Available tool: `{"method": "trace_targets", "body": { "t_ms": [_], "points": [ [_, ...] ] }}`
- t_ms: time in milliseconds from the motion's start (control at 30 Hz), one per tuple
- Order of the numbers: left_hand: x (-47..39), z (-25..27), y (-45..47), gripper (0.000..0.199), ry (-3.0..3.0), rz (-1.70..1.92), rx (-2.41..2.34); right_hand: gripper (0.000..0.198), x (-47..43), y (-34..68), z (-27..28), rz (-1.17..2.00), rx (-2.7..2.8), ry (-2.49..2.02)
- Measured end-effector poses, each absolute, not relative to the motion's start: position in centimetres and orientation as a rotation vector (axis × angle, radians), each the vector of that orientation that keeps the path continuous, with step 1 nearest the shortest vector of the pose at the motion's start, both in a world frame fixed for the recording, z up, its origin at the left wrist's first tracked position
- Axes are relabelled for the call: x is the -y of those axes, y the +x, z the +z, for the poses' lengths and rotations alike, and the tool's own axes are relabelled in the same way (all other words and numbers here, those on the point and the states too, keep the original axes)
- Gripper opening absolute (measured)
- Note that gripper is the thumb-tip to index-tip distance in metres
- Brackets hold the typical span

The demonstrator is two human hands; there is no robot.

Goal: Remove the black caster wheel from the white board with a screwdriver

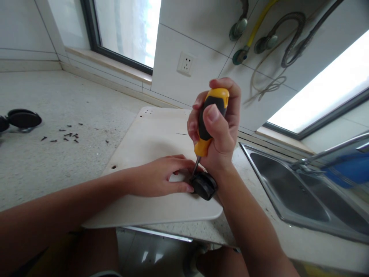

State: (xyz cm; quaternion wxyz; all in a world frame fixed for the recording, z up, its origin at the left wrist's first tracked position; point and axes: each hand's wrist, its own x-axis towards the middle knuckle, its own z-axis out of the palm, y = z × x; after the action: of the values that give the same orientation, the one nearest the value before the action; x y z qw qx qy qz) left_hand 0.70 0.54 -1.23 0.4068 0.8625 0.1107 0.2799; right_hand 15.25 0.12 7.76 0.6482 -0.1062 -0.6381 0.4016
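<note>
My right hand [217, 123] is wrapped round the yellow and black handle of a screwdriver [211, 115], held upright at a tilt. The shaft points down at the base of a black caster wheel [205, 185]; its tip is hidden there. My left hand [165, 175] steadies the caster, thumb on its near side and fingers curled behind, partly hidden. Beneath both lies a white board [138, 213] with rounded corners and small holes near its corners.
Several dark screws [69, 134] lie scattered on the speckled countertop [72, 96], with more black casters [24, 118] at the far left. A steel double sink [288, 188] with a tap [305, 163] is on the right. Behind are a wall socket [186, 64] and hoses [296, 23].
</note>
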Motion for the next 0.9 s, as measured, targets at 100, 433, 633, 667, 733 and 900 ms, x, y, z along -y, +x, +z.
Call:
{"method": "trace_targets", "body": {
  "t_ms": [100,433,633,667,733,900],
  "points": [
    [-0.5,-1.2,0.7,0.025,2.167,0.696,-0.302,0.021,0.1,15.3,7.8,0.926,1.47,-0.263],
    [-0.6,-1.2,0.8,0.034,2.147,0.677,-0.275,0.031,-1.3,15.1,6.7,0.936,1.469,-0.145],
    [-0.6,-1.1,0.8,0.036,2.106,0.701,-0.25,0.04,-1.1,15.4,7.3,0.978,1.527,-0.18],
    [-0.6,-1.1,0.8,0.034,2.109,0.699,-0.249,0.04,-1.1,15.4,7.4,0.988,1.51,-0.207],
    [-0.6,-1.2,0.8,0.031,2.126,0.697,-0.248,0.035,-1.2,15.3,7.5,0.973,1.463,-0.247],
    [-0.7,-1.1,0.8,0.032,2.137,0.697,-0.255,0.034,-1.5,15.3,7.4,0.774,1.416,-0.29]
  ]
}}
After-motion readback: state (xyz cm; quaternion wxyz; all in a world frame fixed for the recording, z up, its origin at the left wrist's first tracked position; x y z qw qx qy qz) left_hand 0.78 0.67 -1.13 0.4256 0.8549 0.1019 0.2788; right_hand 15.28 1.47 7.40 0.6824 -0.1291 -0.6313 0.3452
